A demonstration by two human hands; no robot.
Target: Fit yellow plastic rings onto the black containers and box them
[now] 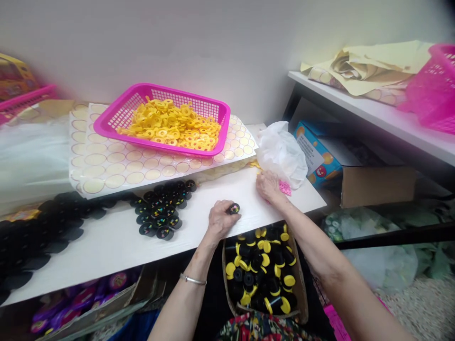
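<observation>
My left hand (221, 219) grips a small black cup (233, 209), its open top facing up with coloured bits inside. Further right, my right hand (268, 186) rests at the white tabletop with its fingers curled down. What those fingers hold, if anything, is hidden. Just beside it lies a little heap of pink pieces (285, 187), and a white plastic bag (282, 152) stands right behind. A bit of yellow (255, 164) shows past the fingertips. Left of my hands stand several similar black cups (159, 208) with coloured bits in them.
A pink basket (101, 127) of yellow ring-shaped parts (174, 125) sits on sheets of round stickers (135, 178). Below the table edge, a cardboard box (302, 303) holds black parts with yellow caps. More black cups (42, 237) line the left. A blue box (313, 142) stands right.
</observation>
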